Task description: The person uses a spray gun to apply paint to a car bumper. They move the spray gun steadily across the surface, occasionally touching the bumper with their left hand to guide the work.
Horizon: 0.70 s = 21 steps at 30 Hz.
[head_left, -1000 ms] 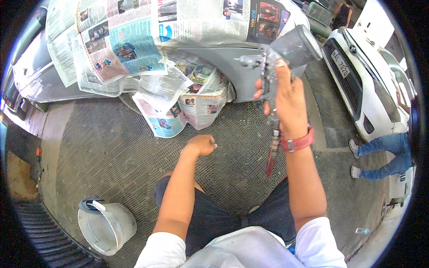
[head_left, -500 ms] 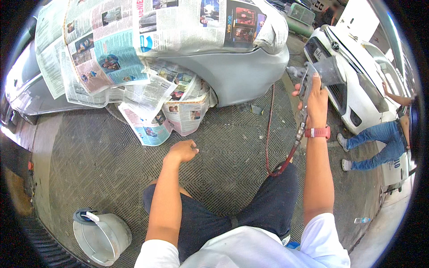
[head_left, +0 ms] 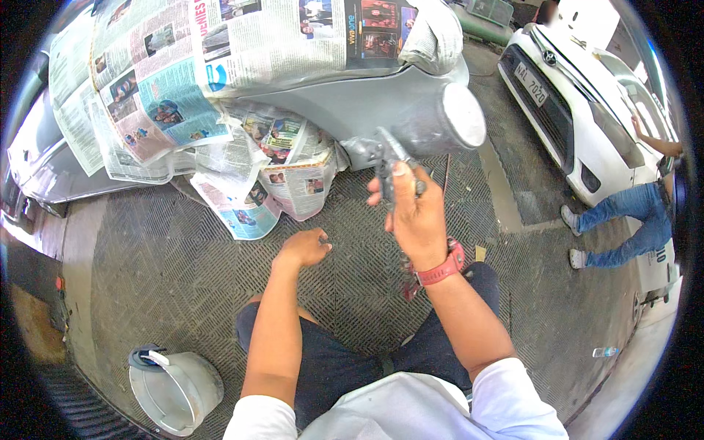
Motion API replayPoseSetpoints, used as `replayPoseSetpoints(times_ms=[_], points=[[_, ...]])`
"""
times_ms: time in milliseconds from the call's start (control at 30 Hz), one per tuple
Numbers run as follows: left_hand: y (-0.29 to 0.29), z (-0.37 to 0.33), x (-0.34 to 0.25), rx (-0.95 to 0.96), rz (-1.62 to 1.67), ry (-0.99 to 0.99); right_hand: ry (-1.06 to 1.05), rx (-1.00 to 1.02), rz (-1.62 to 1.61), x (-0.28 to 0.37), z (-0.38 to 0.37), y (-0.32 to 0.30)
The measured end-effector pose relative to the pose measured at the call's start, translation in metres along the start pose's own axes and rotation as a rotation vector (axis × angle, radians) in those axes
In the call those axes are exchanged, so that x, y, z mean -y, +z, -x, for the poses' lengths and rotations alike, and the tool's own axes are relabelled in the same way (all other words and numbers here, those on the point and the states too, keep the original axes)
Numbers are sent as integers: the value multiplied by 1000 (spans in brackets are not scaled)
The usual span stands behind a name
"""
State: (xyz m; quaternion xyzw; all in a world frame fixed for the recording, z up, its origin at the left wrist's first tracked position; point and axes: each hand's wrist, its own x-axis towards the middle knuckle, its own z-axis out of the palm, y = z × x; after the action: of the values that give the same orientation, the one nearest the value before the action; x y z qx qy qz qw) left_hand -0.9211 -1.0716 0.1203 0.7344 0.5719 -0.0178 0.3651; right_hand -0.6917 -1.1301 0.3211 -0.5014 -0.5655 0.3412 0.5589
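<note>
My right hand (head_left: 418, 213), with a red watch on its wrist, is wrapped round the handle of a spray gun (head_left: 423, 126). The gun has a large grey cup with a pale round end and is tilted toward the left. Its nozzle side is close to a smooth grey car body panel (head_left: 312, 110), which the cup partly covers. Over and below that panel, newspaper sheets (head_left: 271, 62) mask the car. My left hand (head_left: 303, 248) hangs above the floor near my left knee, its fingers curled closed, with nothing visible in them.
A grey bucket (head_left: 213, 381) with a white handle stands at the lower left. At the right is a white car (head_left: 623, 158), with a person in blue jeans (head_left: 623, 220) beside it. The air hose (head_left: 409, 286) runs below my right wrist. Dark ribbed matting (head_left: 352, 293) covers the floor.
My right hand has swung the spray gun leftward and a little lower, from beside the panel's right end to in front of it. My left hand has hardly moved. The view has shifted slightly.
</note>
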Motion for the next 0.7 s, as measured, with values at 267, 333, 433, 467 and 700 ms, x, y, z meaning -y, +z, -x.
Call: replayPoseSetpoints(times_ms=[267, 333, 433, 467, 700], points=[[3, -5, 1, 17, -9, 0, 60, -164, 2, -37, -2, -35], [4, -5, 3, 5, -8, 11, 109, -272, 36, -45, 5, -53], [5, -2, 8, -42, -23, 15, 109, -362, 58, -55, 16, -65], [6, -1, 10, -46, -33, -2, 95, -330, 49, -59, 20, -64], [4, 3, 4, -68, 0, 34, 163, -149, -85, -68, 44, -9]])
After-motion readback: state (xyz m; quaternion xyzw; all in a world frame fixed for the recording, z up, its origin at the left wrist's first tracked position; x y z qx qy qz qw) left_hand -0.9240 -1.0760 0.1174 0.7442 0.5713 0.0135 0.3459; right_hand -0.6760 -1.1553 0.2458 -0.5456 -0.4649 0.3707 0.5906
